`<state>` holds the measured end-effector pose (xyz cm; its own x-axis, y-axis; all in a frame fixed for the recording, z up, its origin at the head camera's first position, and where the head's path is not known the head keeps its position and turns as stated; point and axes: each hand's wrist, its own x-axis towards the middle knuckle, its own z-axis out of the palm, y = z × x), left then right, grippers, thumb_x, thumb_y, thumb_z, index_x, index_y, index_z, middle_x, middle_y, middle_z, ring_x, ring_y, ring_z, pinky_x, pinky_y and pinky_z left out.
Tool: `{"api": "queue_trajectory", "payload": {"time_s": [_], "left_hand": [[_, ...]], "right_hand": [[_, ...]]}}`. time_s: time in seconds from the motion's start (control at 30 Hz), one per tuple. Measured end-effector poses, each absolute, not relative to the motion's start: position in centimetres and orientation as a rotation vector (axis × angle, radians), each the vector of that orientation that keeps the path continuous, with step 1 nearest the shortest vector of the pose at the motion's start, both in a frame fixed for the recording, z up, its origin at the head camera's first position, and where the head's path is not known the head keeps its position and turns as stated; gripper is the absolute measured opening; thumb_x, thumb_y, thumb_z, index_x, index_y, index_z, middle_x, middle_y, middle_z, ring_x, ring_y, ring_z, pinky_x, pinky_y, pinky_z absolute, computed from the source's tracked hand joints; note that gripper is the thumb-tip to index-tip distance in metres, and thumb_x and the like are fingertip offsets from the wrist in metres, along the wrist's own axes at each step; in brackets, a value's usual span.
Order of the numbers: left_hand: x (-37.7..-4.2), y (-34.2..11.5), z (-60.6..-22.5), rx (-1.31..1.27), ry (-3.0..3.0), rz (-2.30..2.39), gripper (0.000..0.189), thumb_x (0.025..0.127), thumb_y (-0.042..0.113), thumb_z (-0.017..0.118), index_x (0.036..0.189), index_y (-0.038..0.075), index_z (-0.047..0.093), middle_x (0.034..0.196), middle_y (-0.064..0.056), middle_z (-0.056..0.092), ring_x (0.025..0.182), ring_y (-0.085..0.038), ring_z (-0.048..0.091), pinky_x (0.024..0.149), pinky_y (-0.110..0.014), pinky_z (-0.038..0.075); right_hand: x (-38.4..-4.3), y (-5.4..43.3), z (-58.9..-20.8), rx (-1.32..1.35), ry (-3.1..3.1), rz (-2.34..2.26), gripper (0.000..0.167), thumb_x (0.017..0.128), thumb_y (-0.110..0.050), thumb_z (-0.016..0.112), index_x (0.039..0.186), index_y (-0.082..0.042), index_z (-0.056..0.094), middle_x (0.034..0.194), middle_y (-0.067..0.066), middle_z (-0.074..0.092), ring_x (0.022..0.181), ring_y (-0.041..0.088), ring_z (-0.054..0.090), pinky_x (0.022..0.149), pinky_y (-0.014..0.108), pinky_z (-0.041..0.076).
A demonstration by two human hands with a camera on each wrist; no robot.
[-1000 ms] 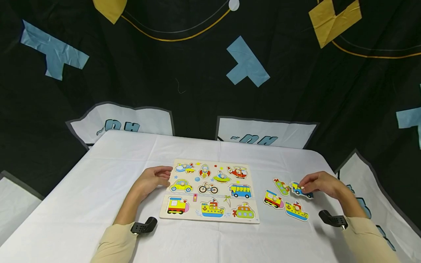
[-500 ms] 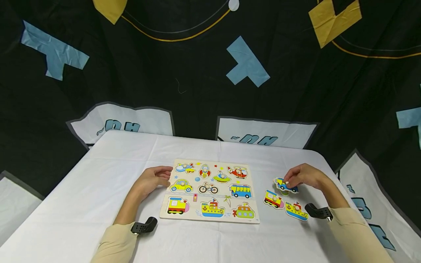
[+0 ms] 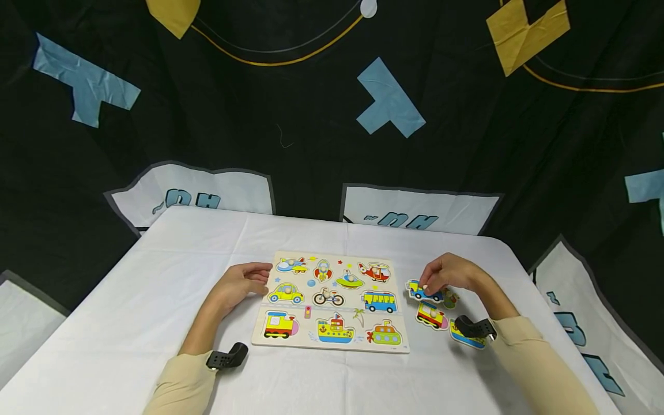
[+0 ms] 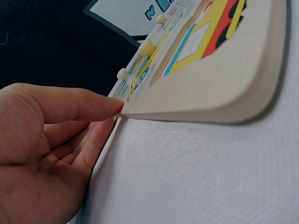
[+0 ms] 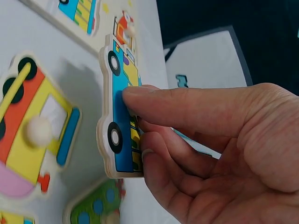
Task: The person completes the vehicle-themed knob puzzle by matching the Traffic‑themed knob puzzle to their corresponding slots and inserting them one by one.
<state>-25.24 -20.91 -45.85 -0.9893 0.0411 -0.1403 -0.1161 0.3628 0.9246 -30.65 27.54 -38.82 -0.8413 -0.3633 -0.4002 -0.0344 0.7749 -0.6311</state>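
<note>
My right hand (image 3: 450, 272) pinches a blue and yellow bus puzzle piece (image 5: 122, 112) between thumb and fingers. The piece is raised off the table just right of the wooden puzzle board (image 3: 332, 259), tilted on edge in the right wrist view. On the board's right side is a bus picture (image 3: 379, 301). My left hand (image 3: 240, 286) rests at the board's left edge, its thumb (image 4: 88, 105) touching the rim and its other fingers relaxed below. Beneath the right hand lie a train piece (image 3: 430, 315), a ship piece (image 3: 466, 335) and a partly hidden green submarine piece (image 3: 450, 298).
A white cloth (image 3: 207, 230) covers the table. Behind it hangs a black curtain (image 3: 311, 132) with blue and gold patches. Small wooden knobs, such as the one on the car (image 3: 286, 292), stick up from the board. Each wrist wears a black camera band (image 3: 227, 356).
My right hand has lifted the bus piece and carried it left, over the submarine piece, to near the board's right edge. The left hand and the board have stayed put.
</note>
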Motion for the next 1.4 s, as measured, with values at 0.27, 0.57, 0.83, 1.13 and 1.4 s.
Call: {"api": "queue_trajectory", "payload": {"time_s": [0.27, 0.57, 0.83, 1.13, 1.4], "left_hand": [[-25.2, -20.8, -45.8, -0.084, 2.474, 1.701, 0.062, 0.078, -0.001, 0.074, 0.138, 0.001, 0.058, 0.120, -0.014, 0.067, 0.104, -0.021, 0.063, 0.081, -0.019, 0.051], [-25.3, -20.8, -45.8, -0.081, 2.480, 1.693, 0.061, 0.079, -0.001, 0.074, 0.138, 0.001, 0.059, 0.120, -0.014, 0.067, 0.105, -0.021, 0.063, 0.082, -0.020, 0.050], [-25.2, -20.8, -45.8, -0.081, 2.485, 1.690, 0.061, 0.079, -0.001, 0.073, 0.138, 0.001, 0.059, 0.119, -0.014, 0.067, 0.105, -0.022, 0.063, 0.081, -0.020, 0.050], [-25.2, -20.8, -45.8, -0.096, 2.476, 1.692, 0.061, 0.078, -0.002, 0.074, 0.137, 0.001, 0.059, 0.119, -0.014, 0.068, 0.104, -0.022, 0.063, 0.081, -0.020, 0.050], [-25.2, -20.8, -45.8, -0.110, 2.478, 1.695, 0.062, 0.078, -0.002, 0.074, 0.138, 0.002, 0.059, 0.120, -0.014, 0.068, 0.103, -0.021, 0.063, 0.080, -0.019, 0.050]], "right_hand": [[-31.0, 24.6, -38.9, -0.303, 2.468, -0.800, 0.020, 0.077, -0.016, 0.084, 0.094, -0.009, 0.077, 0.093, 0.001, 0.075, 0.083, 0.020, 0.060, 0.083, 0.039, 0.049], [-31.0, 21.9, -39.3, -0.338, 2.438, -0.815, 0.016, 0.076, -0.014, 0.085, 0.089, -0.009, 0.077, 0.081, -0.001, 0.073, 0.078, 0.017, 0.062, 0.079, 0.033, 0.048], [-30.8, 20.2, -39.8, -0.400, 2.414, -0.819, 0.016, 0.074, -0.013, 0.085, 0.087, -0.008, 0.076, 0.076, -0.002, 0.070, 0.076, 0.016, 0.060, 0.075, 0.032, 0.045], [-30.8, 18.9, -40.5, -0.429, 2.365, -0.858, 0.017, 0.072, -0.009, 0.086, 0.087, -0.005, 0.077, 0.076, -0.001, 0.071, 0.073, 0.014, 0.059, 0.072, 0.030, 0.048], [-30.6, 18.4, -40.8, -0.436, 2.368, -0.856, 0.016, 0.072, -0.007, 0.086, 0.085, -0.006, 0.077, 0.077, 0.000, 0.073, 0.072, 0.014, 0.060, 0.071, 0.029, 0.048]]}}
